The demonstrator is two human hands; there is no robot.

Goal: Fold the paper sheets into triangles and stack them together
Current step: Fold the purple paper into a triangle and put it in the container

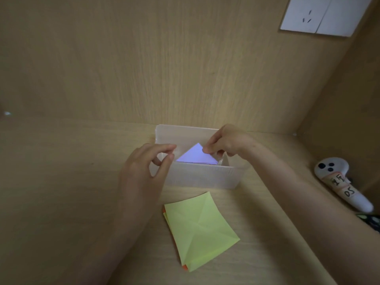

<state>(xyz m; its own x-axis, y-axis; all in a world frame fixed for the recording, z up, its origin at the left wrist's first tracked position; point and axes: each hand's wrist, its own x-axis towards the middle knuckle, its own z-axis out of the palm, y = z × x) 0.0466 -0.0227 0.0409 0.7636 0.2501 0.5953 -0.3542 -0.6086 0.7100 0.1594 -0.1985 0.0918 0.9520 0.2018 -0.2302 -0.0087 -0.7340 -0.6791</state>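
A pale purple paper triangle [196, 155] lies inside a translucent plastic box [203, 174] at the back of the desk. My right hand [224, 143] reaches over the box's right side and pinches the triangle's upper right edge. My left hand [144, 171] hovers at the box's left end, thumb and fingers curled close together with nothing seen between them. In front of the box lies a small stack of creased square sheets, a yellow-green sheet [200, 229] on top with orange edges [185, 268] showing beneath it.
A white handheld controller [341, 182] with taped labels lies at the right by the side wall. A wooden back wall rises just behind the box. A white wall socket [320, 15] sits at the upper right. A dark patterned object [372, 220] shows at the right edge.
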